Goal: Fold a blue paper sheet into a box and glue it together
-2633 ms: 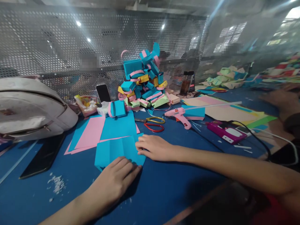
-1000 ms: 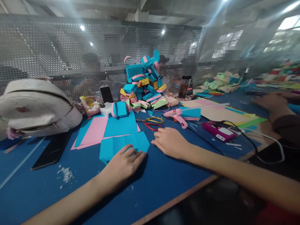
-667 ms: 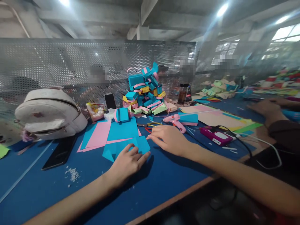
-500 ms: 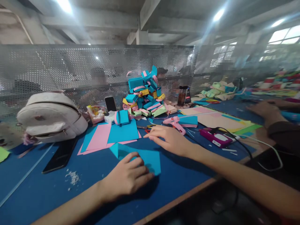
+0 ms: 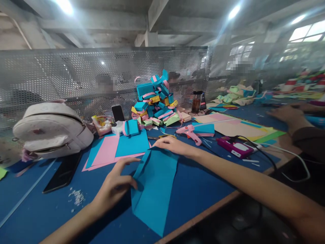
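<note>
A sheet of blue paper (image 5: 157, 189), creased along its left side, is held tilted over the table. My right hand (image 5: 169, 144) pinches its upper edge. Beside the creased left edge is my left hand (image 5: 115, 183), thumb and index finger spread apart; the thumb tip meets the paper's edge. Behind them lie flat blue sheets (image 5: 133, 144) and pink sheets (image 5: 104, 150), with a folded blue-and-pink paper piece (image 5: 131, 128) on top. Scissors (image 5: 165, 136), partly hidden, rest just beyond my right hand.
A heap of folded paper pieces (image 5: 153, 105) stands against the perforated metal screen (image 5: 76, 74). A pink glue gun (image 5: 190, 133) and purple power strip (image 5: 233, 146) are at right. Leftward are a white backpack (image 5: 53, 128) and dark phone (image 5: 63, 173). A co-worker's hand (image 5: 285, 113) shows far right.
The blue paper has been lifted and turned, its long side now pointing toward me. My right hand has taken its upper edge; my left hand has moved left and its fingers have spread.
</note>
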Motion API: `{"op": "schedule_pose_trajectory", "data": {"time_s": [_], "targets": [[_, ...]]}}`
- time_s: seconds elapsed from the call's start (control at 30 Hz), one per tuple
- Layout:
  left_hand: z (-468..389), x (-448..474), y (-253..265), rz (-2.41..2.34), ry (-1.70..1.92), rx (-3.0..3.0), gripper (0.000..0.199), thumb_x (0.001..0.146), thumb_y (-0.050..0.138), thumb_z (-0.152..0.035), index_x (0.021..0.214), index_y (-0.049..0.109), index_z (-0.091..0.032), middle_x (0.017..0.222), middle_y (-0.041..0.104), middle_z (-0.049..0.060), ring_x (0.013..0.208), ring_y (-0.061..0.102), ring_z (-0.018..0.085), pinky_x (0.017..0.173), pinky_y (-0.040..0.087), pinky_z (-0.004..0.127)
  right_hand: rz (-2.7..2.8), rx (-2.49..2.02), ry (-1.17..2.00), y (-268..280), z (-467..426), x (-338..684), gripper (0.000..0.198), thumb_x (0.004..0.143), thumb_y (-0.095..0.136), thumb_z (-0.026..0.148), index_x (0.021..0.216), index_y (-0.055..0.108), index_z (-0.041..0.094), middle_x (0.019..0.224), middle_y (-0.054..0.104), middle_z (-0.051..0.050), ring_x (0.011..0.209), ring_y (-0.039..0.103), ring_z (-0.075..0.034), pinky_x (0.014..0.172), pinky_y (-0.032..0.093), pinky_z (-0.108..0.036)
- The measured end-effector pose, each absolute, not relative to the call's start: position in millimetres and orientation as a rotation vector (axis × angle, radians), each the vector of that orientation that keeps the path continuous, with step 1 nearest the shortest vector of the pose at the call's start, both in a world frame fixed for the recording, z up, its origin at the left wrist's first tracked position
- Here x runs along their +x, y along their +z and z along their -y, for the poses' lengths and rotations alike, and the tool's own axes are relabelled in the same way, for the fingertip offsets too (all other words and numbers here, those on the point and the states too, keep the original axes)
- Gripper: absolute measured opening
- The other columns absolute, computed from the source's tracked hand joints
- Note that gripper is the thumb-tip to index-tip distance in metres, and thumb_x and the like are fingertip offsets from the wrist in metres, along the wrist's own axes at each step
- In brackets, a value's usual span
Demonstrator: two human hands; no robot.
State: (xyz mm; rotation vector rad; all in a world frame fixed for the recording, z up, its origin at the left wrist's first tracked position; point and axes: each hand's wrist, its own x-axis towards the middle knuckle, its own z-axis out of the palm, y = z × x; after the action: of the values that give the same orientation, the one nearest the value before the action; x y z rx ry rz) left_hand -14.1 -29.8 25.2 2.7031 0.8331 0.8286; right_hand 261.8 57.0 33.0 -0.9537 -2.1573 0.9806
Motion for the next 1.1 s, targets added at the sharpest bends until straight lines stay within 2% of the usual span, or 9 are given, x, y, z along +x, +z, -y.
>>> {"op": "schedule_pose_trajectory", "data": {"time_s": [0.13,0.3,0.47,0.53,0.63,0.7,0.8,0.9,1.1], "targets": [[12.0,-30.7,19.6,-0.892,0.809,2.557,0.032,0.087,0.044,-0.004,0.076,0.07,-0.02,0.125,0.059,0.009,0.11,0.058,0.022,0.091,0.05,0.036,2.093,-0.917,1.218,18.5,-65.3,257.4,0.036,0.082,0.065,0.042,0.106,0.065,0.016,0.109,0.066,-0.007,0.102,0.06,-0.022,0.086,0.047,-0.032],[-0.7,-38.1,16.5,-0.942,0.733,2.51,0.033,0.085,0.04,-0.002,0.076,0.067,-0.019,0.126,0.059,0.008,0.107,0.061,0.02,0.088,0.051,0.033,2.194,-1.007,1.206,5.0,-69.1,248.2,0.046,0.072,0.074,0.04,0.11,0.062,0.017,0.115,0.063,-0.008,0.107,0.058,-0.025,0.086,0.047,-0.035],[4.1,-19.0,10.5,-0.977,0.659,2.595,0.036,0.091,0.038,-0.007,0.118,0.054,-0.023,0.13,0.054,0.01,0.114,0.058,0.019,0.088,0.05,0.032,2.427,-0.884,1.167,2.3,-73.8,231.6,0.037,0.073,0.076,0.04,0.1,0.065,0.016,0.1,0.066,-0.004,0.095,0.06,-0.022,0.078,0.046,-0.029],[3.7,-10.7,5.0,-1.085,0.683,2.527,0.033,0.093,0.043,-0.015,0.124,0.048,-0.024,0.12,0.058,0.009,0.101,0.061,0.018,0.082,0.051,0.031,2.479,-0.787,1.194,3.4,-74.0,224.7,0.03,0.077,0.073,0.039,0.095,0.066,0.016,0.094,0.066,-0.001,0.089,0.061,-0.02,0.074,0.044,-0.026],[-3.2,-3.6,-2.2,-1.258,0.776,2.245,0.026,0.092,0.05,-0.024,0.117,0.047,-0.021,0.096,0.06,0.003,0.075,0.057,0.015,0.068,0.049,0.027,2.487,-0.729,1.212,3.4,-70.7,215.8,0.023,0.086,0.064,0.036,0.096,0.067,0.016,0.093,0.066,-0.001,0.086,0.06,-0.017,0.07,0.042,-0.023],[-9.2,-1.8,-4.1,-1.278,0.789,2.064,0.016,0.091,0.052,-0.029,0.104,0.051,-0.02,0.084,0.057,0.0,0.068,0.052,0.014,0.062,0.044,0.024,2.486,-0.766,1.158,1.2,-66.8,211.2,0.02,0.089,0.059,0.034,0.094,0.068,0.017,0.089,0.066,-0.001,0.082,0.058,-0.016,0.067,0.04,-0.023],[-14.8,0.1,-3.5,-1.235,0.727,1.936,0.019,0.093,0.05,-0.034,0.082,0.054,-0.018,0.074,0.054,-0.001,0.066,0.048,0.013,0.06,0.038,0.023,2.467,-0.832,1.097,-3.6,-60.4,207.1,0.02,0.092,0.056,0.032,0.087,0.068,0.018,0.078,0.063,0.001,0.074,0.056,-0.015,0.064,0.038,-0.023],[-15.5,2.5,-3.5,-1.193,0.718,1.923,0.026,0.094,0.048,-0.035,0.075,0.053,-0.018,0.071,0.052,-0.001,0.066,0.045,0.013,0.06,0.035,0.023,2.44,-0.863,1.096,-6.8,-55.9,205.8,0.027,0.095,0.051,0.032,0.079,0.066,0.018,0.069,0.06,0.001,0.067,0.054,-0.014,0.062,0.036,-0.023],[-14.8,5.1,-7.3,-1.18,0.769,1.969,0.026,0.092,0.051,-0.032,0.071,0.053,-0.018,0.068,0.051,-0.001,0.062,0.045,0.013,0.057,0.033,0.023,2.19,-0.897,1.162,-6.3,-54.2,203.2,0.004,0.082,0.066,0.021,0.079,0.066,0.019,0.083,0.068,0.001,0.079,0.059,-0.015,0.069,0.041,-0.023]]}}
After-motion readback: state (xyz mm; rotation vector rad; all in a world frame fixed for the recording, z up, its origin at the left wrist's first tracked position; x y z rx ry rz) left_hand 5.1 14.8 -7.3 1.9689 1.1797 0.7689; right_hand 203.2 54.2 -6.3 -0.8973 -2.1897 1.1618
